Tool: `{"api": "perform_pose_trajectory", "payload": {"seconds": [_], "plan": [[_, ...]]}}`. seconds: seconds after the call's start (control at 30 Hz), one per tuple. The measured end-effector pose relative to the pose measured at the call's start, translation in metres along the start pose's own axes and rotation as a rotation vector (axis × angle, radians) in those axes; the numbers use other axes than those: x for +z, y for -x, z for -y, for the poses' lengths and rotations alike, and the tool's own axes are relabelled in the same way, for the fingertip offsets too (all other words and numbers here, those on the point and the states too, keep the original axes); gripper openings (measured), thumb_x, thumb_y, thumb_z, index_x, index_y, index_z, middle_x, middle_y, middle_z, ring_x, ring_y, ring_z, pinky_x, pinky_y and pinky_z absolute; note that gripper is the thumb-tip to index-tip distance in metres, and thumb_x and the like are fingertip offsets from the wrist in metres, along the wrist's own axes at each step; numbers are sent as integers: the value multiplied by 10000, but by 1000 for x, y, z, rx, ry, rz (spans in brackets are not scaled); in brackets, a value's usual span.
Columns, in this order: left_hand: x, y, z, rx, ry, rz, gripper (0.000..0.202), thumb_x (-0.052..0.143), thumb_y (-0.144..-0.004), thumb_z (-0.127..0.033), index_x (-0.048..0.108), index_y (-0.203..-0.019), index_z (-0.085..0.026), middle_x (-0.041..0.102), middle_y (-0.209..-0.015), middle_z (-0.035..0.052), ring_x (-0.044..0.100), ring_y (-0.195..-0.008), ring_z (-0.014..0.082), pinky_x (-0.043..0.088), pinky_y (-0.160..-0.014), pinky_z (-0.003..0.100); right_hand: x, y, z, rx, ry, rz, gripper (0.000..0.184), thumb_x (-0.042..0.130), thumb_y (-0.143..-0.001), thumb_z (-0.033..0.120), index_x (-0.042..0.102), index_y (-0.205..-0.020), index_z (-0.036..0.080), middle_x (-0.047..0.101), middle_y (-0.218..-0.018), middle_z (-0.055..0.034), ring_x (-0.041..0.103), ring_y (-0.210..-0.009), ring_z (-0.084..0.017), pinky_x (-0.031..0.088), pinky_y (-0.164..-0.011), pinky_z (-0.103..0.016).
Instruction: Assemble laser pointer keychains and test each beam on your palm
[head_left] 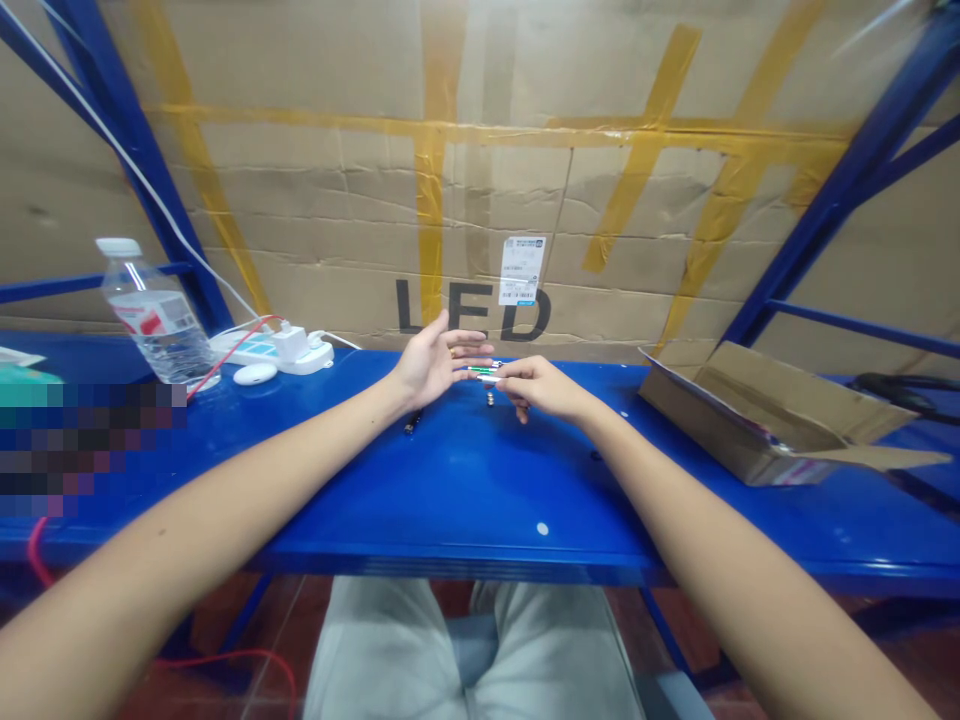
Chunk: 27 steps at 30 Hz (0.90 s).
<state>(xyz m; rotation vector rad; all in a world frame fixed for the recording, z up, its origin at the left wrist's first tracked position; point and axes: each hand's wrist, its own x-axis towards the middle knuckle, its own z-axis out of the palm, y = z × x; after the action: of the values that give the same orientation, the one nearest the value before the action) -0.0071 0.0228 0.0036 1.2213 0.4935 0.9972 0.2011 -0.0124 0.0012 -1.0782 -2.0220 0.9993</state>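
My left hand (433,362) is held over the far middle of the blue table, palm turned inward and fingers stretched out toward my right hand. My right hand (547,387) pinches a thin white stick-like piece (489,379) between thumb and forefinger. Close to the left fingertips is a slim green-and-white piece (480,370); whether that hand touches it I cannot tell. Small brass-coloured pieces (490,398) are just below the fingertips. Under my left wrist lies a small dark object (412,423), partly hidden.
An open cardboard box (742,430) stands at the right. To the left are a water bottle (161,320), a white power strip (311,355) with a plug, and a round white object (255,374). A large taped carton (337,220) rises behind the table (465,500).
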Motion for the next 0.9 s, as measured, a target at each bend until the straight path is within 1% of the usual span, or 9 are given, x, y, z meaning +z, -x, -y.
{"api": "perform_pose_trajectory", "payload": {"seconds": [0.1, 0.27, 0.4, 0.63, 0.77, 0.9], "plan": [[1, 0, 0, -6, 3, -2, 663, 390, -903, -686, 662, -1093, -112, 692, -1188, 189, 615, -1175, 331, 475, -998, 458, 0, 0, 1, -8, -2, 2, 221, 608, -824, 355, 631, -742, 151, 495, -488, 48, 520, -394, -106, 430, -422, -242], [1, 0, 0, -9, -14, -14, 702, 374, -892, -713, 664, -1098, -108, 691, -1188, 195, 604, -1192, 343, 466, -1003, 462, 0, 1, 5, -14, 33, -19, 265, 612, -824, 391, 672, -786, 136, 515, -520, 37, 506, -392, -108, 418, -420, -258], [1, 1, 1, -9, -17, -17, 693, 387, -893, -701, 663, -1114, -105, 686, -1204, 201, 599, -1207, 343, 459, -1017, 462, -1, 2, 8, 2, 92, -26, 264, 591, -832, 374, 695, -828, 131, 518, -517, 41, 542, -402, -121, 425, -452, -263], [0, 0, 1, -29, 8, -12, 670, 407, -894, -683, 661, -1115, -104, 683, -1211, 205, 597, -1210, 349, 450, -1027, 464, -1, 2, 10, -5, 130, -22, 227, 562, -844, 338, 652, -760, 147, 514, -495, 47, 553, -398, -119, 418, -459, -249], [-1, 0, 1, -39, 30, 7, 634, 416, -898, -654, 659, -1111, -109, 692, -1190, 194, 613, -1176, 345, 463, -1004, 470, 0, 2, 9, -11, 151, -11, 237, 545, -847, 328, 631, -716, 150, 511, -488, 45, 547, -395, -117, 417, -462, -250], [0, 1, 1, -41, 34, 3, 600, 421, -904, -621, 661, -1099, -107, 691, -1184, 197, 622, -1155, 340, 475, -983, 470, 0, 2, 9, -31, 144, -7, 231, 540, -848, 327, 612, -710, 156, 515, -503, 47, 547, -395, -114, 419, -462, -249]]}}
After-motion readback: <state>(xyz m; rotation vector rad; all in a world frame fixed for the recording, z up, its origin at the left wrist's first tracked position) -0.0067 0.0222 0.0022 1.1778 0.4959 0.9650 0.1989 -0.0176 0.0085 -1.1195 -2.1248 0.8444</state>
